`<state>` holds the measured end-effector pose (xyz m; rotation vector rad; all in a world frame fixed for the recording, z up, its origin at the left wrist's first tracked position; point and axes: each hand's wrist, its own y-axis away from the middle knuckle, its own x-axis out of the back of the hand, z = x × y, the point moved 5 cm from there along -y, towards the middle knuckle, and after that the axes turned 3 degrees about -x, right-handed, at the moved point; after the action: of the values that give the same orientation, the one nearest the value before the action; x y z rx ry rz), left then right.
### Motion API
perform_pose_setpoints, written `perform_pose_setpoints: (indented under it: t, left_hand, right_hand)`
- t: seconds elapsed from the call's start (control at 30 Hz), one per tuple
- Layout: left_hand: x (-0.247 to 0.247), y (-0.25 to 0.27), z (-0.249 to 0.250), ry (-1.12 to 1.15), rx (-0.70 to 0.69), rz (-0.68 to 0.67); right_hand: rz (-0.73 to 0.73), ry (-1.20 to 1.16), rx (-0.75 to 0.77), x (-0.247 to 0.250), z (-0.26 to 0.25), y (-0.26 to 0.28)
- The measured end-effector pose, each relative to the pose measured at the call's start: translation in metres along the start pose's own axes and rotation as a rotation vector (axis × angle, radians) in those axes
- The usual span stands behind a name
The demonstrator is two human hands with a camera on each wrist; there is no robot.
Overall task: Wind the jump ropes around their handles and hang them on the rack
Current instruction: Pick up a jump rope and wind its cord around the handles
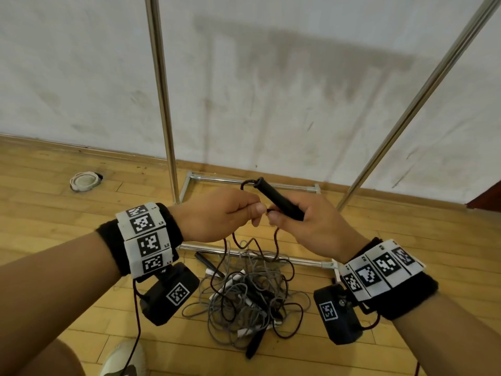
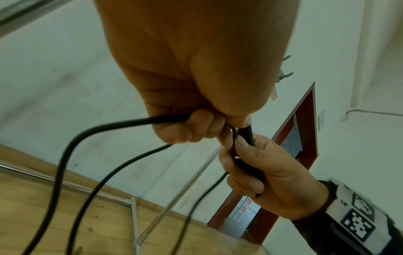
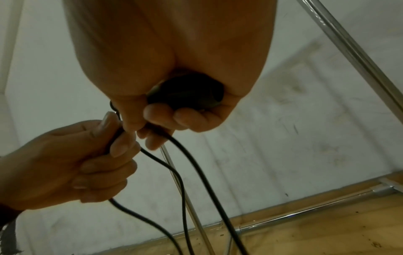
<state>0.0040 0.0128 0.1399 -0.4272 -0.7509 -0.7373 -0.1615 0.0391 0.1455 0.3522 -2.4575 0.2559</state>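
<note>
Both forearms reach forward from the camera, each wrist wrapped in a black band with white coded tags. Beyond them a stained white wall (image 1: pixel 298 77) fills the background above a wooden floor (image 1: pixel 54 226). The metal rack (image 1: pixel 162 104) stands against that wall, two shiny uprights rising from a rectangular base of rails on the floor.

Between the forearms, on the floor and partly over the near base rail, lies a tangled pile of jump ropes (image 1: pixel 252 294), grey and dark cords mixed with black handles and white ones.

Higher up, the right hand (image 1: pixel 317 226) holds a black handle (image 1: pixel 280 199) tilted away toward the wall, its fingers (image 3: pixel 189 117) curled around the handle's lower end. A black cord (image 1: pixel 276 240) loops out of the handle's far tip and comes back to the left hand (image 1: pixel 217 215), which sits just beside the right, thumb tips almost touching. The left fingers (image 2: pixel 196 127) are closed on the cord, pinching it with the thumb. From both hands, strands of the cord hang down into the pile.

A round pale fitting (image 1: pixel 85 181) sits in the floor to the left, near the wall.
</note>
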Motion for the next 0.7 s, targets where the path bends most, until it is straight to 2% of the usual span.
perform_pose_setpoints:
  t: [0.1, 0.3, 0.43, 0.5, 0.57, 0.7]
  left_hand:
    - [-0.001, 0.002, -0.009, -0.046, 0.040, -0.032]
    - [-0.006, 0.010, -0.054, -0.130, 0.234, -0.215]
    - [-0.007, 0.016, -0.075, -0.172, 0.282, -0.274]
    - [-0.005, 0.015, -0.078, -0.137, 0.285, -0.255]
    - [-0.001, 0.013, -0.076, -0.104, 0.292, -0.177]
    - [0.006, 0.007, -0.055, -0.102, 0.224, -0.023]
  right_hand:
    - [0.065, 0.034, 0.008, 0.002, -0.001, -0.001]
    - [0.349, -0.081, -0.001, 0.047, 0.003, 0.000]
    - [0.578, -0.131, -0.081, 0.080, 0.015, 0.004]
    - [0.641, -0.123, -0.117, 0.091, 0.021, 0.005]
    - [0.644, -0.109, -0.127, 0.094, 0.026, 0.008]
    - [0.523, -0.053, -0.115, 0.078, 0.026, 0.008]
